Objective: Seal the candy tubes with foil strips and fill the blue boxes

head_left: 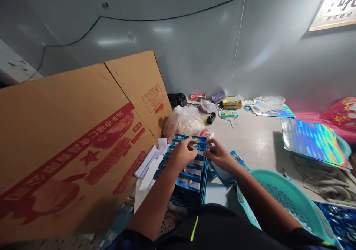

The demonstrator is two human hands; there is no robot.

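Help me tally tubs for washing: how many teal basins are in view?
2. One teal basin, holding small pieces, sits at lower right by the right forearm; another shows only partly, beneath shiny sheets at far right. More could be hidden.

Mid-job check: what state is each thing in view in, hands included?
Left hand: fingers bent, over the cards; grip unclear.
Right hand: fingers curled, at the cards' right side; grip unclear.
Blue cards: stacked, two columns on top.
Teal basin: holding many small pieces.
Clear bag: bulging with contents.
Cardboard: standing up, printed side showing.
Fan: lying down.
Cable: strung along the wall.
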